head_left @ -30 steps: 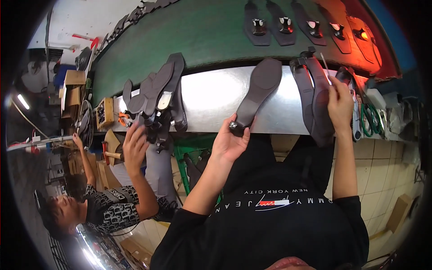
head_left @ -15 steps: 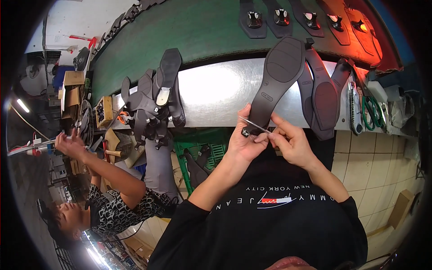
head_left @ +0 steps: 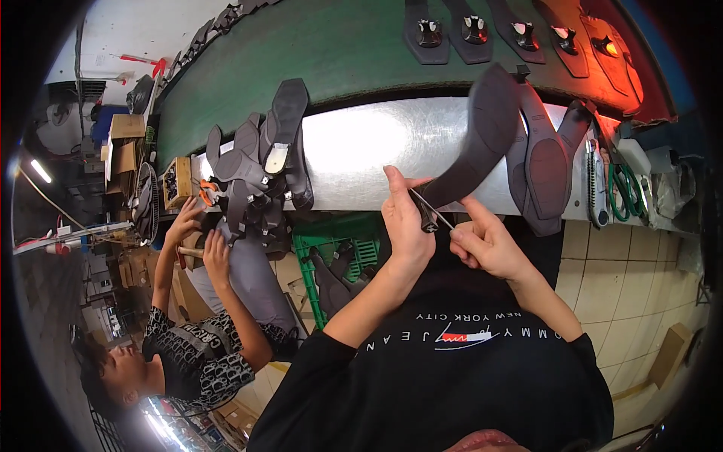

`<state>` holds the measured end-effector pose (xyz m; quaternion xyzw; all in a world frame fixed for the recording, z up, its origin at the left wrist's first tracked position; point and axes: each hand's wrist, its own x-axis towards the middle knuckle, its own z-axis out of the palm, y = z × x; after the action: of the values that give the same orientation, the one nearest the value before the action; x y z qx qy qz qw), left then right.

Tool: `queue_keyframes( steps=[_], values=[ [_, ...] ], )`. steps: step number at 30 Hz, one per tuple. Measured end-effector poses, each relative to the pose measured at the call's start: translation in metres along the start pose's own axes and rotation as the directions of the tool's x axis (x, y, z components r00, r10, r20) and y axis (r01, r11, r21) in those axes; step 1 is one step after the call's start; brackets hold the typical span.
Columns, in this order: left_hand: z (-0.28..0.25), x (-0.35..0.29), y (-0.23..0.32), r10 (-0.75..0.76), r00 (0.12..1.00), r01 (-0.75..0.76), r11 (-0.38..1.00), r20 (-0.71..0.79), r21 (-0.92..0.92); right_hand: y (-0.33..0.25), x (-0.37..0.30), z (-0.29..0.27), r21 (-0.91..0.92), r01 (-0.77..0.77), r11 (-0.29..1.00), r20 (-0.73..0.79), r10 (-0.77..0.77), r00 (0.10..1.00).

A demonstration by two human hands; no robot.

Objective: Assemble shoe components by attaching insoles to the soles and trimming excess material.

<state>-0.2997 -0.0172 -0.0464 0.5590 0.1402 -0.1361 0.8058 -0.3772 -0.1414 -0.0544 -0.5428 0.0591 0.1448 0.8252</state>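
Observation:
A dark grey shoe sole (head_left: pixel 482 139) stands out over the metal bench edge, tilted and smeared by motion. My left hand (head_left: pixel 407 222) is closed round its narrow end, thumb raised. Between finger and thumb, my right hand (head_left: pixel 486 241) grips a thin metal rod (head_left: pixel 435 209), which slants across the narrow end of the sole; its far tip lies by my left palm. A small dark fitting (head_left: pixel 428 220) shows beside that palm. More dark soles (head_left: pixel 546 169) lie overlapped on the bench just right of the held one.
A green belt (head_left: pixel 361 49) runs behind the metal bench (head_left: pixel 361 151), with soles bearing shiny fittings (head_left: pixel 474 30) at the far right. Scissors (head_left: pixel 625 184) and a utility knife (head_left: pixel 597 184) lie right. Left are piled soles (head_left: pixel 245 169), a green crate (head_left: pixel 305 248) and a co-worker's hands (head_left: pixel 199 241).
The held sole has turned and tilted, its wide end swinging right. My left hand has opened out somewhat around the narrow end. The co-worker's hands have come toward the soles on the left.

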Motion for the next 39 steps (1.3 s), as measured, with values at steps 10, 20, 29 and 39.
queue_keyframes(
  steps=[10,20,29,39],
  values=[
    [-0.006,0.004,0.002,0.095,0.99,-0.102,0.993,0.104,0.057,-0.011,0.001,-0.002,0.517,-0.133,0.846,0.034,0.135,0.99],
    [-0.001,0.01,0.011,-0.124,0.991,0.128,0.985,0.042,-0.115,-0.004,0.005,0.006,-0.648,0.312,0.695,-0.075,-0.466,0.882],
    [-0.003,0.02,0.005,-0.129,0.991,0.133,0.985,0.046,-0.112,0.004,-0.008,0.025,-0.678,0.465,0.57,0.16,-0.503,0.85],
    [-0.002,0.02,0.008,-0.403,0.816,0.568,0.691,0.415,-0.446,-0.012,0.004,0.009,-0.833,0.309,0.46,-0.051,-0.619,0.784]
  ],
)
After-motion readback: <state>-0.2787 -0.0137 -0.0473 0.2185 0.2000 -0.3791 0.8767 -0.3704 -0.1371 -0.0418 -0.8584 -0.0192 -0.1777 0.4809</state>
